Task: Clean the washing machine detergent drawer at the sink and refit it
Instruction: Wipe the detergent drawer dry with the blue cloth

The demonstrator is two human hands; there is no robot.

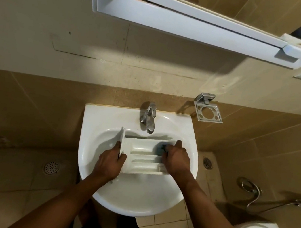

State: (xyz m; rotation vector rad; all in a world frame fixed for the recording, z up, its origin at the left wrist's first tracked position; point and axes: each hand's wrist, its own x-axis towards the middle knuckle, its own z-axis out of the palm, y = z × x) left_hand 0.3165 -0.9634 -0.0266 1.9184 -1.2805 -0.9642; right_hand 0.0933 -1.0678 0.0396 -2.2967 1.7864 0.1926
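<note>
White detergent drawer (144, 157) lying crosswise in the bowl of the sink (107, 115), just near of the tap (149, 119), compartments facing up, front panel (122, 140) at the left end. Left hand (110, 161) clamped on that panel, thumb on the compartment side, fingers (117, 145) on the outer face. Right hand (175, 160) closed over a bluish scrub pad (161, 147), probably a sponge, and pressing it into the far-right compartment. For a thorough scrub: keep the left grip firm to stop any sliding on the glazed bowl; work the pad along each channel in turn, right to left, pushing into corners and against the dividers; tilt the drawer to drain loosened residue; turn over for the underside; rinse well before refitting.
</note>
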